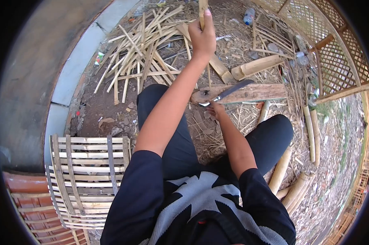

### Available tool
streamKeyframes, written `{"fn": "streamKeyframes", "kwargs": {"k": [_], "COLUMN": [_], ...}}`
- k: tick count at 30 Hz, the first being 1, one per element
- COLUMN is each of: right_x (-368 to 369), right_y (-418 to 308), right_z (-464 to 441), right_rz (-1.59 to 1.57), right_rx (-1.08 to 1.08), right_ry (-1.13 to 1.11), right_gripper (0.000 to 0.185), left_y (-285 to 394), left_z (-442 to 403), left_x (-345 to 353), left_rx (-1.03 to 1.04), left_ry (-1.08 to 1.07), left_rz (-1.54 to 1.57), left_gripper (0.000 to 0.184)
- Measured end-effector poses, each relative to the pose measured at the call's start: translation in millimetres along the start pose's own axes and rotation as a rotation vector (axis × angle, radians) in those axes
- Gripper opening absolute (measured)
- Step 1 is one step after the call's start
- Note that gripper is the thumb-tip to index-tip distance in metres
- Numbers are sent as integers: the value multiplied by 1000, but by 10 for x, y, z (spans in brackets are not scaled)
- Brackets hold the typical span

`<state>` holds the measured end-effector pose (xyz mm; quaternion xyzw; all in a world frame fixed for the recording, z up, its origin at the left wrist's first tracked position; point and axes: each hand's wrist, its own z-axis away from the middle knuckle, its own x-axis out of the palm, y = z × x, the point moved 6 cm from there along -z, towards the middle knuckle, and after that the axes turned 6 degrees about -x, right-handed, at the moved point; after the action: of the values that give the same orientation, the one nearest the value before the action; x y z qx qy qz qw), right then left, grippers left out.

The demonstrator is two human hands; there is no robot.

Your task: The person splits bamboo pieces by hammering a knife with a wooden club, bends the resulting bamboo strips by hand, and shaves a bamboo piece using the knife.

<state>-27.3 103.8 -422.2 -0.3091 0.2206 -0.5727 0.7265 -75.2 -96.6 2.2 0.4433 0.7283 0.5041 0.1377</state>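
My left hand (203, 41) is stretched far forward, its fingers wrapped round a bamboo strip (202, 10) that runs out of view at the top. Closer to my body, my right hand (216, 111) grips the handle of a large knife (235, 87). The knife's dark blade points to the right and lies over a weathered wooden block (260, 94); whether it touches the wood I cannot tell. Just beyond my left hand's wrist lies a pile of split bamboo strips (145, 53).
Halved bamboo (258, 66) lies beyond the block. At left stands a slatted bamboo frame (90, 167) beside a pale kerb (72, 77). Bamboo poles (280, 171) lie by my right knee. A woven lattice (343, 53) and a plastic bottle (249, 17) are at the upper right.
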Motion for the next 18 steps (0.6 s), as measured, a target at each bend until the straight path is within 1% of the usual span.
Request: {"fn": "streamKeyframes", "kwargs": {"k": [1, 4, 5, 8, 11, 14, 15, 18], "right_x": [4, -18, -6, 14, 18, -35, -93, -306], "right_y": [-28, -54, -83, -192, -298, -395, -440, -653], "right_z": [-18, -24, 22, 162, 317, 378, 386, 339], "right_rz": [-42, -27, -67, -104, -329, -629, -546, -382], "right_rx": [-50, -75, -121, -113, -178, -218, -182, -313], "right_ry": [8, 122, 127, 102, 167, 246, 248, 288], "right_gripper": [40, 33, 27, 25, 20, 17, 15, 20], "left_y": [-35, -128, -144, -205, -232, -223, -224, -278], "left_z": [-7, -17, -8, 16, 15, 13, 10, 9], "left_x": [-16, -78, -90, -84, -29, 43, 60, 129], "left_rx": [-19, -66, -76, -60, -26, 23, 27, -4], "left_ry": [15, 62, 88, 116, 119, 113, 108, 92], "left_rz": [5, 1, -8, -74, -103, -67, -53, 5], "left_gripper": [58, 56, 56, 56, 56, 57, 57, 57]}}
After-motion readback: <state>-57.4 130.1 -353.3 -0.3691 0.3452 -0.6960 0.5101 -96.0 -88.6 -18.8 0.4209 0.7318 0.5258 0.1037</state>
